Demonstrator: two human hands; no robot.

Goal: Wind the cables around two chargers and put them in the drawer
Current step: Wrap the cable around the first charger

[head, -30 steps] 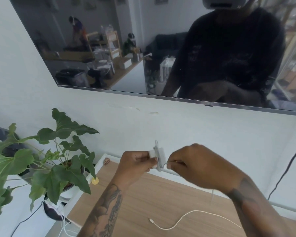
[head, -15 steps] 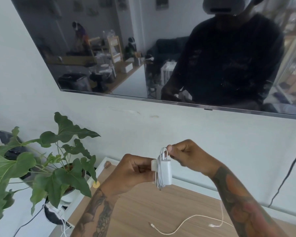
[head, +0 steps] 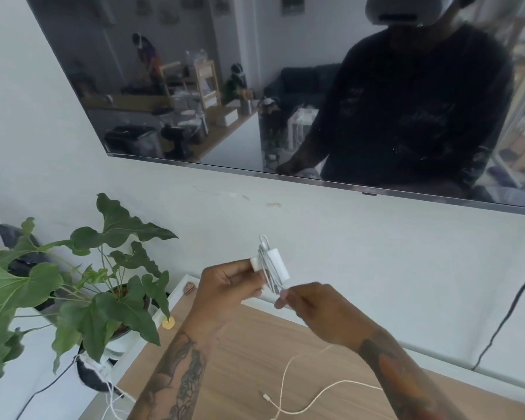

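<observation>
Several loops now wrap the white charger (head: 272,265) at frame centre, gripped by the left hand (head: 225,286), as the right hand (head: 322,310), pinching the cable (head: 300,392), has swung from above it to below, leaving a tail unwound.

A home living room. A wall-mounted television (head: 255,86) hangs above a wooden desk (head: 249,359), with a potted plant (head: 82,292) beside it. The dark screen reflects a sofa and shelves.
</observation>
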